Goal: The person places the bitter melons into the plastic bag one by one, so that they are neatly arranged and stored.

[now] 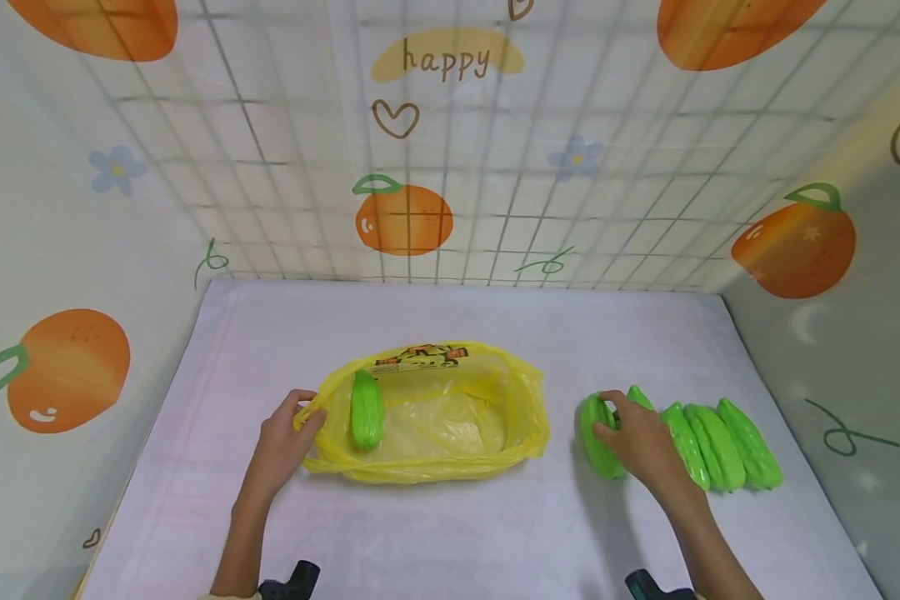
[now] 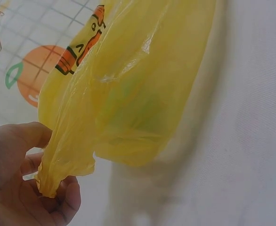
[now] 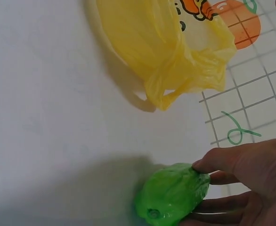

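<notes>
A yellow plastic bag (image 1: 420, 475) lies with its mouth spread wide on the table, a printed design on its far inner side. Inside it, at the left, is one long, glossy green gourd-like piece (image 1: 367, 410); in the left wrist view it shows faintly through the plastic. My left hand (image 1: 285, 433) pinches the gathered left end of the bag (image 2: 62, 169). To the right of the bag, my right hand (image 1: 641, 437) grips another green piece (image 3: 173, 195) between thumb and fingers. Its smooth, lumpy side and dimpled end face the right wrist camera.
Several more green pieces (image 1: 720, 446) lie side by side in a row to the right, partly behind my right hand and forearm. A white cloth covers the table (image 1: 450, 542). A wire grid (image 1: 495, 200) behind a printed sheet rises at the back, with printed sheets at both sides.
</notes>
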`<move>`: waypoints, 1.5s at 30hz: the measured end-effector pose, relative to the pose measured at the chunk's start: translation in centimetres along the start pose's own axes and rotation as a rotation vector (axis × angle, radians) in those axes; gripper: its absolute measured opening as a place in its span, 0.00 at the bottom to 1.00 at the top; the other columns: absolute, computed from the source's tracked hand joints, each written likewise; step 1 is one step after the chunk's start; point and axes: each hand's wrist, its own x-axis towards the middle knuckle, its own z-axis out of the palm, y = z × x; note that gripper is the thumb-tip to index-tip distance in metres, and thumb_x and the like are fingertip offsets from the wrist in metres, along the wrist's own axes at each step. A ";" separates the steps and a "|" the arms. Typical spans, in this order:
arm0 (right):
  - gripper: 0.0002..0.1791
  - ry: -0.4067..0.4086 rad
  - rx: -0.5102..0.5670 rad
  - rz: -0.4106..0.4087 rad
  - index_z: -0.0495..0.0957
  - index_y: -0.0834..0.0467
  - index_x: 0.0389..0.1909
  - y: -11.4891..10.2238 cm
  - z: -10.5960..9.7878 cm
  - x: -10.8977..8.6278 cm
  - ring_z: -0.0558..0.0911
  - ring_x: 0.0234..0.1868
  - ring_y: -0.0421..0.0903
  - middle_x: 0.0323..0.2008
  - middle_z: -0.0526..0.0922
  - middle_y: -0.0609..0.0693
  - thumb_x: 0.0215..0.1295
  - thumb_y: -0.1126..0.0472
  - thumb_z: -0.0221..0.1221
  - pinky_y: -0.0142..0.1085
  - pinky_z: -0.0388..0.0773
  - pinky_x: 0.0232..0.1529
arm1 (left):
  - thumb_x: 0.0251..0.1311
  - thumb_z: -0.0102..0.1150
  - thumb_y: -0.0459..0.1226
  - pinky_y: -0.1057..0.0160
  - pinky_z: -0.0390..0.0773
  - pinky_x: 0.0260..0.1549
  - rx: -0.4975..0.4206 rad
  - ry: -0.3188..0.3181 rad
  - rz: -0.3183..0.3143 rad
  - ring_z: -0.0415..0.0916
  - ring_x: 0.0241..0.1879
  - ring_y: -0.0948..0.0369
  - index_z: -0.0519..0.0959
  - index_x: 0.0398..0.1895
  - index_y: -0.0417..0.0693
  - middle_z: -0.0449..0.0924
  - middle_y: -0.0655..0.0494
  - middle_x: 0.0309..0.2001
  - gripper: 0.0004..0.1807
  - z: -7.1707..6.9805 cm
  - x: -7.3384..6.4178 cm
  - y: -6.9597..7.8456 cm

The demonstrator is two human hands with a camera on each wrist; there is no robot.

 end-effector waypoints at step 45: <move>0.29 -0.022 0.192 -0.162 0.70 0.58 0.66 -6.8 -4.4 -1.0 0.85 0.41 0.59 0.50 0.81 0.66 0.67 0.53 0.64 0.49 0.82 0.34 | 0.72 0.53 0.48 0.40 0.71 0.54 -0.001 -0.004 -0.015 0.72 0.60 0.42 0.71 0.62 0.48 0.74 0.39 0.62 0.22 0.1 -0.3 0.2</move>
